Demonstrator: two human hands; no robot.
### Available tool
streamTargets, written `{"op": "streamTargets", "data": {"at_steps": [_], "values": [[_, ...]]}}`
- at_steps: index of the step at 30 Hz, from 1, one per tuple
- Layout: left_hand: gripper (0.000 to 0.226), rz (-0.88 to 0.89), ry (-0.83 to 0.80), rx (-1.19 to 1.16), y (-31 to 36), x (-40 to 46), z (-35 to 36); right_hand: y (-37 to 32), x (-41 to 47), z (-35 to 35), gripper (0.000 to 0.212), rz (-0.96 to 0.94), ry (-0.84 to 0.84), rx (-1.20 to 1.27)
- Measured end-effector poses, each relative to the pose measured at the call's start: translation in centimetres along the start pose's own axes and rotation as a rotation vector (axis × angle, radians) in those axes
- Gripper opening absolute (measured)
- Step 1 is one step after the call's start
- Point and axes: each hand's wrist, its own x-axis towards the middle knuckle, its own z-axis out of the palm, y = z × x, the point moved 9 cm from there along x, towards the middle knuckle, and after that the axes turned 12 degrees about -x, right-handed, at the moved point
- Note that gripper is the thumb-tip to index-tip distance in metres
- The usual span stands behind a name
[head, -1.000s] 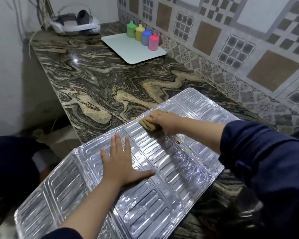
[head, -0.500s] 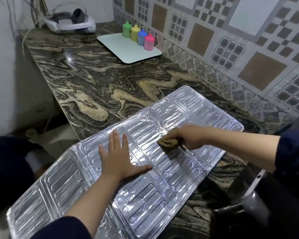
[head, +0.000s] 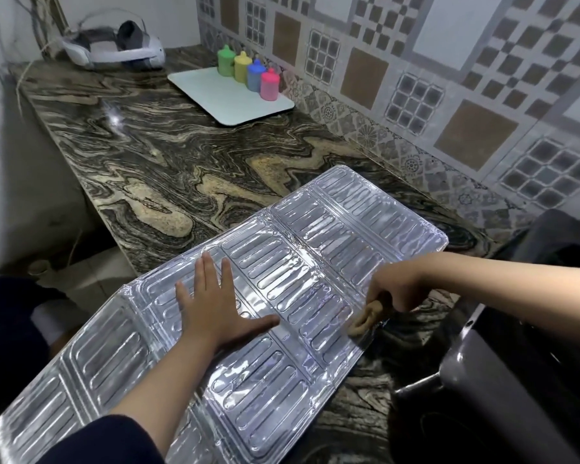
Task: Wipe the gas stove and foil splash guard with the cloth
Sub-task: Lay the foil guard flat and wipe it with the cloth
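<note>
The silver foil splash guard (head: 315,249) lies flat and unfolded across the marbled counter, its left end overhanging the counter edge. My left hand (head: 215,306) presses flat on its middle panel, fingers spread. My right hand (head: 394,286) grips a small tan cloth (head: 365,318) at the guard's near right edge, where the foil meets the counter. The dark gas stove (head: 503,373) sits at the lower right, only partly in view.
A white tray (head: 215,92) at the far end of the counter (head: 168,162) carries several coloured bottles (head: 248,70). A white headset (head: 114,50) lies in the far left corner. The tiled wall runs along the right. The floor drops away on the left.
My right hand has dragged the cloth from the guard's far edge across the panel toward me, reaching its near right edge. My left hand has stayed pressed in place.
</note>
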Motion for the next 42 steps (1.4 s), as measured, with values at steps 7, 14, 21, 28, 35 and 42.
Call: {"op": "streamTargets", "data": {"at_steps": [7,14,21,28,35,42], "values": [[0.152,0.002,0.001,0.013,0.1,0.1,0.1,1.0,-1.6,-7.7,0.048,0.097,0.127,0.064],[0.152,0.001,0.020,-0.011,0.2,0.3,0.2,-0.9,3.8,-17.8,0.054,0.115,0.809,-0.074],[0.151,0.000,0.027,-0.018,0.1,0.5,0.0,-2.0,10.9,-15.3,0.091,0.135,0.651,-0.296],[0.151,0.015,0.022,-0.025,0.0,0.4,0.2,-1.5,9.0,-11.5,0.078,0.072,0.587,-0.482],[0.153,0.166,-0.041,-0.002,1.4,0.6,0.7,-1.1,4.4,-5.9,0.077,0.060,0.396,-0.591],[0.153,0.161,-0.039,0.015,1.4,0.5,0.7,-2.0,2.1,-2.1,0.072,0.034,0.208,-0.627]]}}
